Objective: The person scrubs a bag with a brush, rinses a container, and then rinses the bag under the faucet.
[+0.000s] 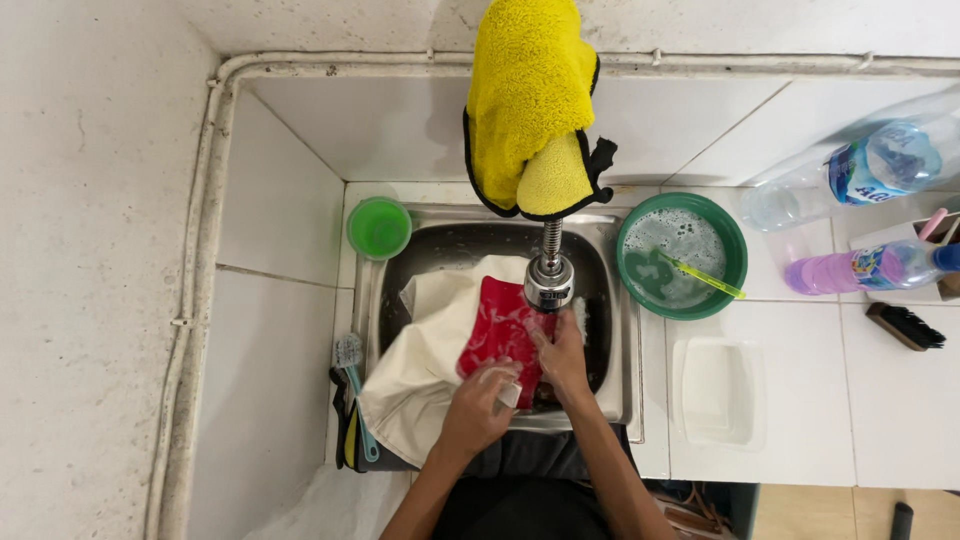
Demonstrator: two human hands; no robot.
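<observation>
Left hand [478,405]: curled, fingers closed around a small pale object at the near sink edge; object blurred, identity unclear. Right hand [562,352]: fingers together, pressed flat on red cloth [497,332]. Red cloth lies in steel sink [628,390] under the faucet head [548,282], partly atop a cream cloth [425,350] that spills over the near-left rim. Brush [352,385] beside sink, left, handle partly hidden. Green bowl [682,256] of suds, right. Green cup [379,228], far left corner. Yellow towel [530,105] covers the faucet neck. Bottles cut off at right edge.
</observation>
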